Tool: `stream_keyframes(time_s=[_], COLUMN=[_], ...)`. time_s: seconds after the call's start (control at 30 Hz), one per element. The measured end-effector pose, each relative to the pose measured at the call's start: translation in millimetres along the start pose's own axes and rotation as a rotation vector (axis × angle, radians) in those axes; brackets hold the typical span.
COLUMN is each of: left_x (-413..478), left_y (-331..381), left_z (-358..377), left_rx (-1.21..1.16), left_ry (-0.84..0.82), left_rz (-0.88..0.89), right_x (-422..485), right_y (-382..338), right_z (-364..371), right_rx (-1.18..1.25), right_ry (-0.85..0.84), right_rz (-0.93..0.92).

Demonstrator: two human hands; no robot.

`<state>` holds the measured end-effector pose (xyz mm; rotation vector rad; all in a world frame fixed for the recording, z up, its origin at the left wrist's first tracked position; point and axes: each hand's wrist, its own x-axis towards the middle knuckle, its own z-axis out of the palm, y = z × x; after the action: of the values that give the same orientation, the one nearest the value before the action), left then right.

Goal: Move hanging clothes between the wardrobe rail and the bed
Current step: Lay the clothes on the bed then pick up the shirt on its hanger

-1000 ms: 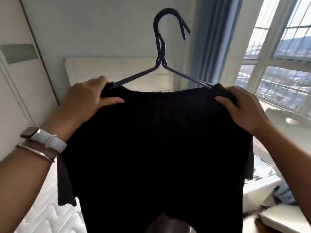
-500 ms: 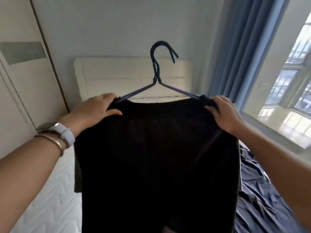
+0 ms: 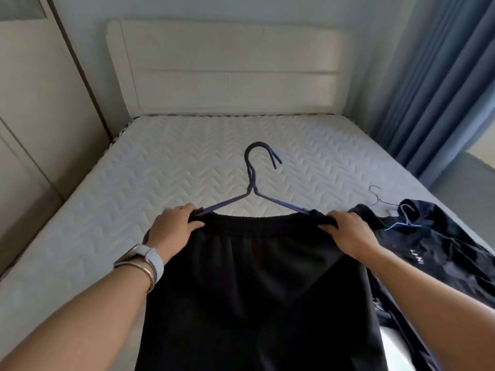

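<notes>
A black garment with an elastic waistband (image 3: 257, 285) hangs on a dark blue hanger (image 3: 253, 180), held out over the white quilted bed (image 3: 166, 167). My left hand (image 3: 171, 231) grips the garment's left top corner at the hanger's end. At the right top corner, my right hand (image 3: 348, 231) grips it the same way. The hook points away from me, toward the headboard. The garment's lower part runs out of view at the bottom.
Dark navy clothes on thin hangers (image 3: 434, 242) lie on the bed's right side. A cream headboard (image 3: 227, 68) stands at the far end. Wardrobe doors (image 3: 34, 116) line the left, and blue curtains (image 3: 442, 84) hang on the right.
The view has tilted down from the wall and window to the bed. Both hands have carried the hanger and garment lower and forward over the mattress, grips unchanged.
</notes>
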<state>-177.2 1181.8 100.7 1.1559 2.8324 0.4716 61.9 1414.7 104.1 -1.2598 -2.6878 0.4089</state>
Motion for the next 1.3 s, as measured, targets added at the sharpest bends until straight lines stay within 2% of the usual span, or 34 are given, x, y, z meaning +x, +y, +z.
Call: stream_keyframes(time_s=[0.1, 0.23, 0.37, 0.43, 0.5, 0.57, 0.63, 0.73, 0.83, 0.93, 1.07, 1.23, 1.3], left_x=[37, 78, 98, 95, 79, 55, 32, -1, -40, -84, -162, -281, -329], left_y=[-8, -20, -33, -38, -45, -57, -69, -79, -81, -77, -53, -24, -24], left_z=[50, 121, 194, 230, 263, 289, 302, 298, 281, 249, 189, 104, 84], left_rx=[0.122, 0.065, -0.183, -0.336, -0.399, -0.276, -0.122, -0.114, -0.209, -0.308, -0.485, -0.553, -0.541], left_ry=[0.091, 0.117, 0.087, -0.029, -0.258, -0.493, -0.553, -0.520, -0.590, -0.603, -0.597, -0.692, -0.726], left_rz=[-0.099, -0.220, -0.370, -0.352, -0.286, -0.250, -0.207, -0.162, -0.176, -0.242, -0.329, -0.298, -0.300], right_x=[40, 84, 107, 104, 93, 74, 54, 27, -5, -50, -138, -259, -309], right_y=[5, 16, 24, 24, 24, 26, 32, 44, 52, 52, 44, 35, 48], right_z=[52, 120, 189, 221, 249, 269, 279, 276, 261, 239, 194, 113, 80], right_rx=[-0.069, -0.161, 0.071, 0.190, 0.225, 0.206, 0.183, 0.094, 0.096, 0.184, 0.312, 0.535, 0.629], right_ry=[-0.002, 0.009, -0.015, -0.061, -0.176, -0.305, -0.401, -0.421, -0.460, -0.537, -0.527, -0.628, -0.606], right_rz=[0.025, 0.064, 0.173, 0.175, 0.090, 0.037, 0.037, -0.014, 0.025, 0.146, 0.285, 0.359, 0.450])
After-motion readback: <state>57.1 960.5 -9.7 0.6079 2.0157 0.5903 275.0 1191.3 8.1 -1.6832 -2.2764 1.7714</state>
